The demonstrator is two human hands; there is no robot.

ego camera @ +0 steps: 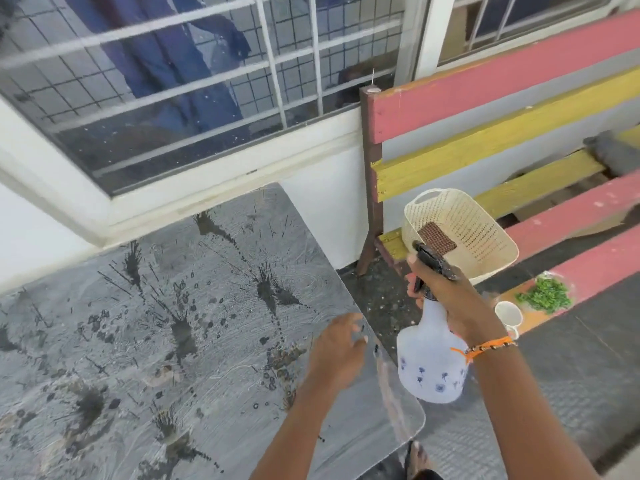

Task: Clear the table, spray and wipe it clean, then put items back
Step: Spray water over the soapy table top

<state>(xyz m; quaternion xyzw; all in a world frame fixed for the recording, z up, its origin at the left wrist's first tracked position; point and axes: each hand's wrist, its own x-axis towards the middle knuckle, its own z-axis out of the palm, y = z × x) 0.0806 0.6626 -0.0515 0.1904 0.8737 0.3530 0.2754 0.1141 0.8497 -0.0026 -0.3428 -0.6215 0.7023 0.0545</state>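
House porch: barred glass window (166, 81) upper left, pink-and-yellow slatted wooden bench (502, 109) right, grey splattered table (156, 341).

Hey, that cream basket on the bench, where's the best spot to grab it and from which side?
Probably by the cut-out handle in the basket's far rim, reaching from above. It sits upright on the bench, mouth open upward, so the rim is exposed. The right hand holds the spray bottle; the open left hand is free, though farther away.
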